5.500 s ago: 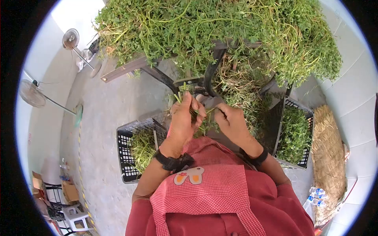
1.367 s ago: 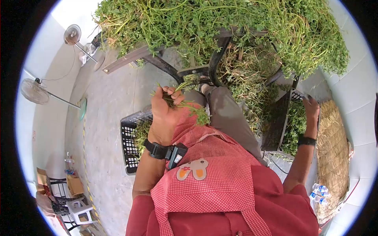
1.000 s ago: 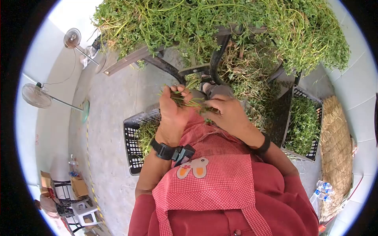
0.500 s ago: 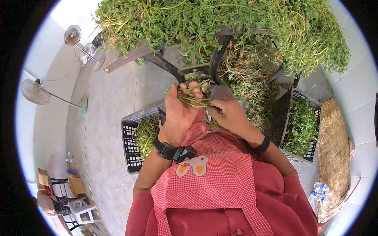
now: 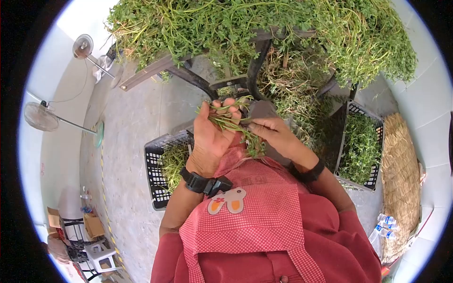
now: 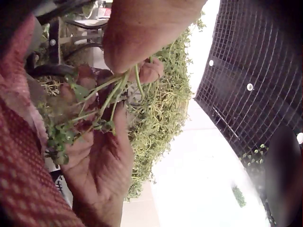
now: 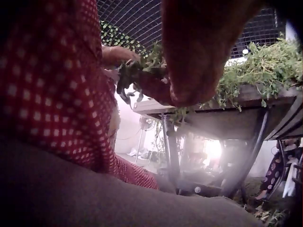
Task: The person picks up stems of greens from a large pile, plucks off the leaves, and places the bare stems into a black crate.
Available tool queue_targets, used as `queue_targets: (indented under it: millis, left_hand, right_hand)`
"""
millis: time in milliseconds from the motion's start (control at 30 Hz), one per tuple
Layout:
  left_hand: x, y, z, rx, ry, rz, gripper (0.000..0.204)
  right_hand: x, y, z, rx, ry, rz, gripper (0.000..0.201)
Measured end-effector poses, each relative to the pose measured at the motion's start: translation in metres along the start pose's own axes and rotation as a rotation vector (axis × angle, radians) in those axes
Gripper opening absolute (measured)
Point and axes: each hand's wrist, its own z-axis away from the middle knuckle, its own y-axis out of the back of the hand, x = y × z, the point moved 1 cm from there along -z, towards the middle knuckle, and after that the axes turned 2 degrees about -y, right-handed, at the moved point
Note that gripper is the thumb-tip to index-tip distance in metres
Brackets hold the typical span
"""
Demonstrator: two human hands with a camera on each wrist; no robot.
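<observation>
Just above the lap, left hand [image 5: 214,129] palm up, fingers curled over a loose bundle of thin green stems with small leaves [image 5: 226,121]; that's a grasp. Right hand [image 5: 273,136] right beside it, thumb and forefinger pinching at the stem ends; exact contact spot partly hidden. Bundle lies across the left fingers, leafy tips hanging between the hands. Left wrist view agrees: stems come out from under the near hand, leaves droop off one side. Below the fingers: red-and-white checked cloth apron [image 5: 250,221], rabbit patch [image 5: 226,201] on it. Ahead of and above the fingers: big heap of leafy green plants [image 5: 264,23] on a grey-edged table [image 5: 151,73], black curved metal legs [image 5: 257,66] under it. Beyond the right fingers, under the table: tangled pile of green and brown stalks [image 5: 299,80]. Left of the left fingers, lower: black perforated plastic crate [image 5: 153,181], pale green stalks [image 5: 174,162] inside. Well right of the right fingers: second black perforated crate [image 5: 373,178], leafy greens [image 5: 361,146] inside; past it, straw-coloured woven roll [image 5: 401,174].
</observation>
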Motion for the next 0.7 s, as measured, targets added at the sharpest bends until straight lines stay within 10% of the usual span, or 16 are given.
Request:
queue_targets:
  millis: [233, 700]
  left_hand:
    - [0.001, -0.002, -0.001, -0.032, 0.010, 0.059, 0.044]
    - [0.001, 0.007, -0.004, -0.075, 0.022, 0.044, 0.040]
  right_hand:
    - [-0.026, -0.004, 0.008, -0.250, -0.264, -0.322, 0.033]
    - [-0.015, -0.005, 0.006, -0.159, -0.168, -0.147, 0.027]
